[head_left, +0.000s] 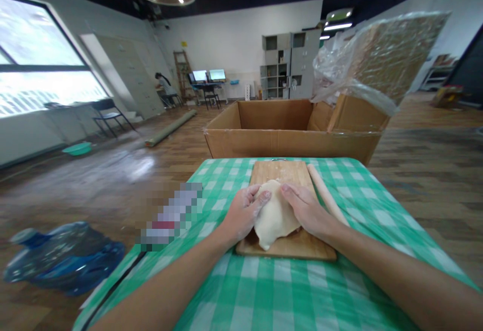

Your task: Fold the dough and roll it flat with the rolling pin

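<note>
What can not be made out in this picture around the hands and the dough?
Head view:
- Blurred patch, left of the left hand: pixelated, unidentifiable.
- Dough: both side edges covered by the left hand and right hand.
- Rolling pin: near end hidden behind the right hand.
- Cardboard box: contents hidden by its front wall.
- Person at the far desk: too small.

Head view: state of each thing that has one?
dough: flattened, on the board, under both hands
left hand: fingers curled over dough's left edge
right hand: flat on dough's right side
rolling pin: lying along board's right edge
cardboard box: open on top
</note>
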`<action>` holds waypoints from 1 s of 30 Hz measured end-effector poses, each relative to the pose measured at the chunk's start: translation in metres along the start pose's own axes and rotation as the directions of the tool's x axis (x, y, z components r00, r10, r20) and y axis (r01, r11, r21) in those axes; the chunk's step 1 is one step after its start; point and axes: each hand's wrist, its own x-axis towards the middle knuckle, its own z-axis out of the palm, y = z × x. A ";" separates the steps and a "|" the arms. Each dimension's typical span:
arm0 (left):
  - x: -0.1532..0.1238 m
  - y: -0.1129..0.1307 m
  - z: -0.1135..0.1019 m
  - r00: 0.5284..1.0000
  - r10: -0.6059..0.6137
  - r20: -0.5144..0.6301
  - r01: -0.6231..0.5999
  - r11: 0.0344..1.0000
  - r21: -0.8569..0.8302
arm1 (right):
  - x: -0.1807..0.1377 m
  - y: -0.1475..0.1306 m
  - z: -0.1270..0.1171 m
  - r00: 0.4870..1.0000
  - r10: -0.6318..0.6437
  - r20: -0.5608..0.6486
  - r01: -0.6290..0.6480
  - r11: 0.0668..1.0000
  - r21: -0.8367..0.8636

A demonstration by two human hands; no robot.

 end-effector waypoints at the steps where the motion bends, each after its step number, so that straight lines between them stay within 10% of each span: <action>1: 0.000 0.000 0.000 1.000 0.001 -0.009 -0.001 1.000 0.005 | 0.000 0.000 0.000 1.000 0.022 0.005 -0.022 1.000 0.006; 30: -0.002 0.000 0.002 0.997 -0.004 0.080 0.000 0.998 0.057 | -0.001 0.006 0.003 0.989 -0.145 -0.030 0.136 0.971 -0.194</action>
